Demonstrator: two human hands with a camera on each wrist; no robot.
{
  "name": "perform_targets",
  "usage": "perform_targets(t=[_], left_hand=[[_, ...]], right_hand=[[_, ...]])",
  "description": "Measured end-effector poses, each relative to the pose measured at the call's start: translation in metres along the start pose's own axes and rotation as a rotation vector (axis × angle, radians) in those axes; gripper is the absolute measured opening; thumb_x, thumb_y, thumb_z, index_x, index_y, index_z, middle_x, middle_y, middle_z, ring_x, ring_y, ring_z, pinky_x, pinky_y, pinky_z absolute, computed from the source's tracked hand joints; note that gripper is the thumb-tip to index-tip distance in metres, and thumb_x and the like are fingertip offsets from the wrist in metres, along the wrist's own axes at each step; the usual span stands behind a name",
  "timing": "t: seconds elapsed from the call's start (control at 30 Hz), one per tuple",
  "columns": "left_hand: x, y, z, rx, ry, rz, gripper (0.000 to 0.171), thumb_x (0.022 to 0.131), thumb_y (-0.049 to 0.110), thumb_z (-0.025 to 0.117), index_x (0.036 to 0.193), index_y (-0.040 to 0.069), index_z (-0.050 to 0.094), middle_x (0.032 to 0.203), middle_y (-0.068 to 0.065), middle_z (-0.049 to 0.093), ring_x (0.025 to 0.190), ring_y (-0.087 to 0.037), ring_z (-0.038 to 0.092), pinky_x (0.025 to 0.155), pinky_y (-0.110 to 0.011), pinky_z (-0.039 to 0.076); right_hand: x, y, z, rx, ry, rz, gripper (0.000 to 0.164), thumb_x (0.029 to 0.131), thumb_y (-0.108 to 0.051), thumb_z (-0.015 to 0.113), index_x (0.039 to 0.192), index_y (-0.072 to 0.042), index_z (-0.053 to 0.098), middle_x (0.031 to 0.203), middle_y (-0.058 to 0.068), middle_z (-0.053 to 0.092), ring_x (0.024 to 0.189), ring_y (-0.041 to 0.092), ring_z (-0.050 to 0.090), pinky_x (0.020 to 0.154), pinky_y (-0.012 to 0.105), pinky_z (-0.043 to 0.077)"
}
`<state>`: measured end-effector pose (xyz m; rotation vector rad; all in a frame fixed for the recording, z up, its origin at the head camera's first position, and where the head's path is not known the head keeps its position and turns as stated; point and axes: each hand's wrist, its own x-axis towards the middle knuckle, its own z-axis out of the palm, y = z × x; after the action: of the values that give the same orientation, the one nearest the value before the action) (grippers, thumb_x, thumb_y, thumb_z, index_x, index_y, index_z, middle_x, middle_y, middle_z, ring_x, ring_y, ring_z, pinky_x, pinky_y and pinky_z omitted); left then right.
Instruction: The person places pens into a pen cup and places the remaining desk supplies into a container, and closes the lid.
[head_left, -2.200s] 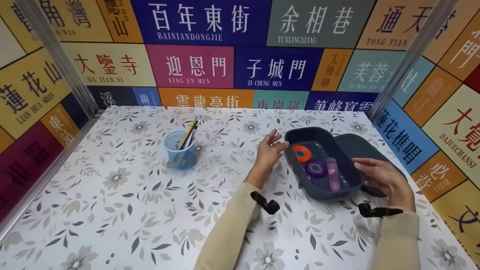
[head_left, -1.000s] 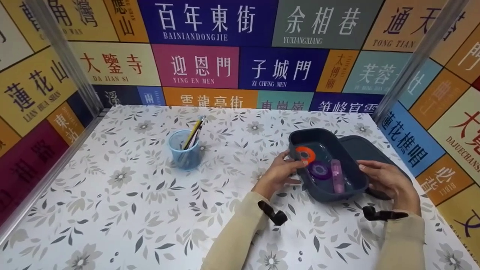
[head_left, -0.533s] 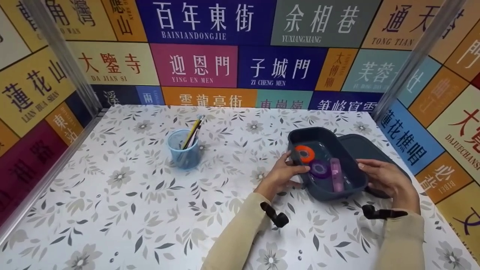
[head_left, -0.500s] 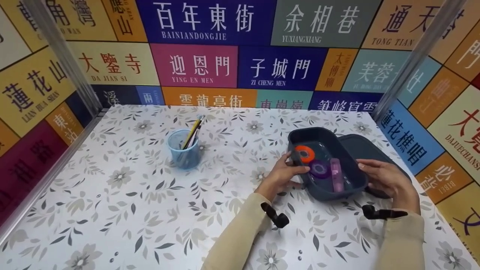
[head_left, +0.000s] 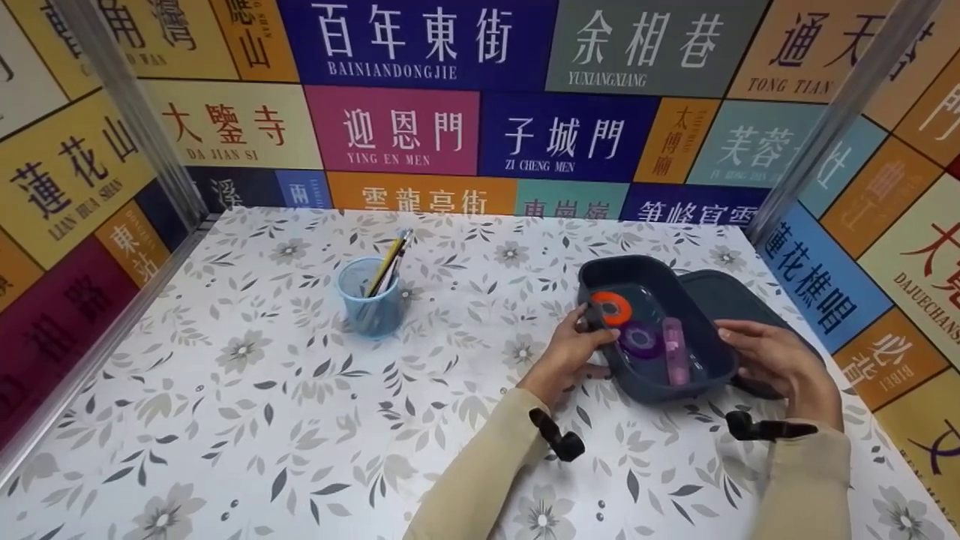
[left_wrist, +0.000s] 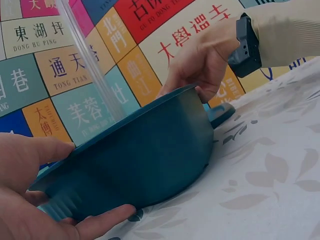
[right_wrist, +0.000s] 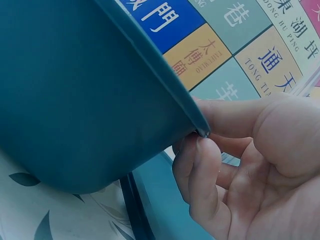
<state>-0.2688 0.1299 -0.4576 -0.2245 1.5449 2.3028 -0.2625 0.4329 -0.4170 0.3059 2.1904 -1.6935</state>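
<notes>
A dark teal plastic box (head_left: 637,394) stands without its lid at the right of the table. Inside lie an orange ring-shaped roll (head_left: 621,302), a purple one (head_left: 643,352) and a translucent pink tube (head_left: 675,352). My left hand (head_left: 566,356) grips the box's left side, thumb at the rim and fingers lower on the outer wall, as the left wrist view shows. At the opposite rim, my right hand (right_wrist: 245,165) pinches the edge between thumb and curled fingers. Whether the box is lifted off the table, I cannot tell.
A dark teal lid (head_left: 739,300) lies just right of the box, partly hidden behind it and my right hand. A blue mesh cup (head_left: 371,315) with several pencils or pens (head_left: 390,259) stands left of centre. Sign-printed walls (head_left: 405,135) border the flower-patterned table (head_left: 300,420).
My left hand, earlier loosely spread beside the box's far left corner, has come down along its left side and taken hold. My right hand has stayed at the right rim.
</notes>
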Motion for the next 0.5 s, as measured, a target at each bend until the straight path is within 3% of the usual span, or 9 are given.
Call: perform_targets(t=[0.5], left_hand=[[0.0005, -0.0008, 0.0063, 0.045, 0.074, 0.052, 0.076, 0.080, 0.006, 0.072, 0.150, 0.018, 0.046, 0.138, -0.012, 0.056, 0.102, -0.026, 0.068, 0.070, -0.051, 0.064]], right_hand=[[0.0002, 0.0002, -0.0005, -0.041, 0.001, -0.014, 0.023, 0.093, -0.037, 0.071, 0.116, -0.038, 0.068, 0.097, -0.023, 0.071, 0.088, 0.001, 0.068, 0.072, 0.022, 0.058]])
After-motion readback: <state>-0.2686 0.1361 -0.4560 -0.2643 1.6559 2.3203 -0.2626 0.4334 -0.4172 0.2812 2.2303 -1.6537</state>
